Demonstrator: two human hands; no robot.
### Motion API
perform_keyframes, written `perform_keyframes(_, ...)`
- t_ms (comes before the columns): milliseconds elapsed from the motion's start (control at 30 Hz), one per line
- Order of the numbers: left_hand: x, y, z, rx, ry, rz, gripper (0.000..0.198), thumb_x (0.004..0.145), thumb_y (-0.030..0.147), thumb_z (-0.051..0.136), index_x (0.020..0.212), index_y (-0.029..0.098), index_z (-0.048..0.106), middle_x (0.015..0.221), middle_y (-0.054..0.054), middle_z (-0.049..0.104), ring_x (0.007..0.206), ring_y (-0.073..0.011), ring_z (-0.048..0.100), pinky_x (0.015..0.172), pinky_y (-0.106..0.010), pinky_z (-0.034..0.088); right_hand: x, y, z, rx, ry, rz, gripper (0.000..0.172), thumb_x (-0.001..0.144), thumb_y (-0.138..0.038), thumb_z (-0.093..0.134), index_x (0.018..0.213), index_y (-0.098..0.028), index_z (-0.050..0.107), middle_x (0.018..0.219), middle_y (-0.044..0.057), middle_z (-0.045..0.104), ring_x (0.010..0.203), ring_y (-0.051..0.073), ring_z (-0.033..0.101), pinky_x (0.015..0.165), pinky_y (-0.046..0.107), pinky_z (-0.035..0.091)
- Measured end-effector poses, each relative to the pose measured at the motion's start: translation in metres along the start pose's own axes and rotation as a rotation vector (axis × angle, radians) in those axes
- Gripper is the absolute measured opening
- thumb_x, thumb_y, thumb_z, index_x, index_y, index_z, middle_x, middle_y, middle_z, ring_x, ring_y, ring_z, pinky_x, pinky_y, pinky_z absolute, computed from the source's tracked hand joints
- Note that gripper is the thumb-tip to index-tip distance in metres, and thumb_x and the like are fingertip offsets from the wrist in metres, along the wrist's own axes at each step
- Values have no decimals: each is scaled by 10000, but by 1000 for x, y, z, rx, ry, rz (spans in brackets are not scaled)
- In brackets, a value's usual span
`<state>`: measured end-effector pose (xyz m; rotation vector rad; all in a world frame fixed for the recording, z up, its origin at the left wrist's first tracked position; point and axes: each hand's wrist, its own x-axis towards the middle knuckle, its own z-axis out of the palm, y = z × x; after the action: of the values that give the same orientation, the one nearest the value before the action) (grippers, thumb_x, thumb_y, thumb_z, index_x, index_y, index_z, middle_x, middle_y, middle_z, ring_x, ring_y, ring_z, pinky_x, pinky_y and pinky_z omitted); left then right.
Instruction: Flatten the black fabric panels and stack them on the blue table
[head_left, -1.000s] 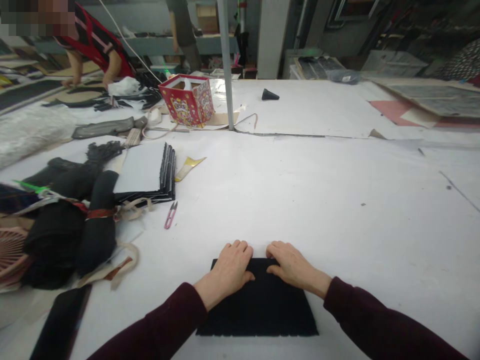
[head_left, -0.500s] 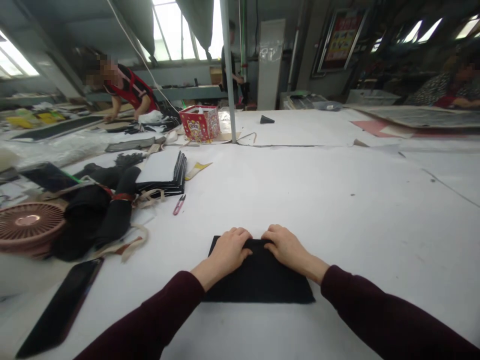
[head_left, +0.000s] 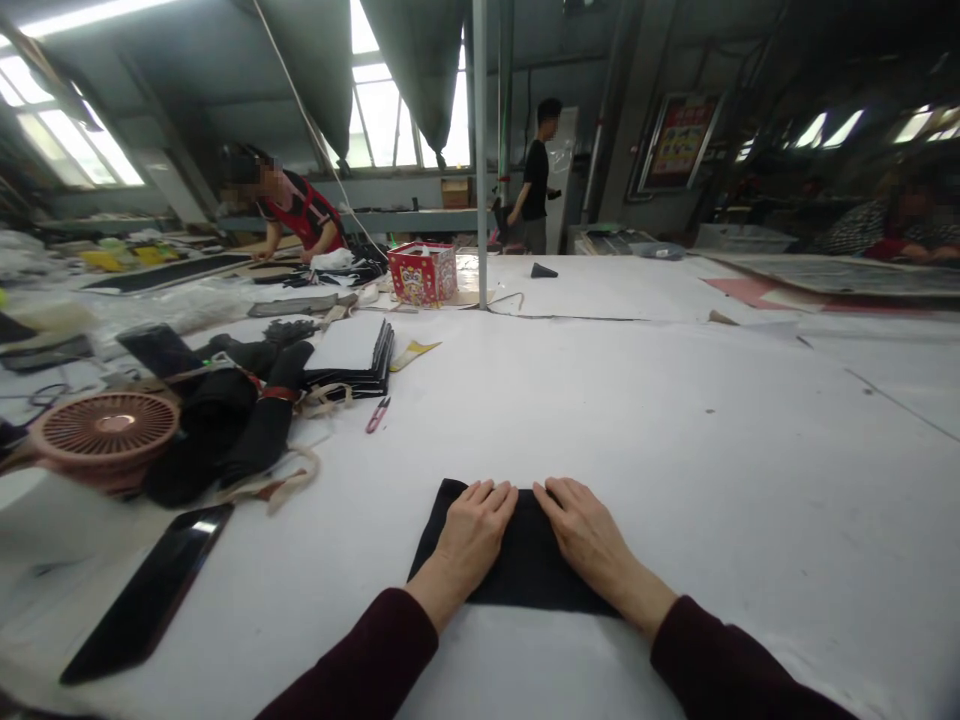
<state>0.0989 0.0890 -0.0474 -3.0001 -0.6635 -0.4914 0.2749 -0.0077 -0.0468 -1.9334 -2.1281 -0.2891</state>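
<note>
From the wearer's head I am looking forward and down across the tabletop toward its far edge, left hand and right hand showing close.

Back windows overexposed, tube light lit; right background dim; glare on black slab; edges stretched.

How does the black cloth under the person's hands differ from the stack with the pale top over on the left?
The black cloth shows a dark upper face; the stack has a pale top above dark edges.
The stack is visibly many layers thick, while the cloth lies low and looks much thinner.
The left hand and right hand rest on the cloth; neither touches the stack.
Both lie on the white table.
</note>
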Motion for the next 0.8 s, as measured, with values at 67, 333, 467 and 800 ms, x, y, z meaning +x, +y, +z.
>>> perform_keyframes(67, 1, 0, -1, 3, -38, -5, 398, 920, 122, 393, 1297, 182, 503, 1302, -65, 571, 1182, -231, 517, 1040, -381, 390, -5, -3, -1, 18, -11, 20, 425, 903, -96, 417, 1321, -138, 486, 1215, 138, 571, 1110, 260, 499, 964, 419, 432)
perform_keyframes(333, -5, 1, -10, -50, -92, -12, 431, 940, 210, 388, 1369, 185, 424, 1392, -58, 495, 1299, -227, 420, 1111, -388, 309, -15, -11, 4, 39, -17, 85, 452, 957, -227, 357, 1399, -147, 408, 1434, 95, 437, 1328, 262, 358, 1097, 449, 325)
perform_keyframes(467, -19, 6, -13, -102, -68, -36, 602, 932, 513, 375, 1438, 192, 315, 1498, -62, 345, 1396, -236, 267, 1147, -415, 251, -19, -12, 1, 77, -40, 118, 453, 955, -221, 358, 1399, -147, 412, 1456, 88, 408, 1353, 254, 324, 1114, 449, 290)
perform_keyframes(800, -24, 15, -17, -117, -42, -54, 605, 922, 508, 408, 1430, 187, 339, 1477, -84, 377, 1388, -255, 285, 1137, -469, 279, 94, -42, -33, 482, 27, 413, 498, 996, -386, 186, 1310, -187, 517, 1287, 81, 589, 1197, 192, 527, 1016, 331, 400)
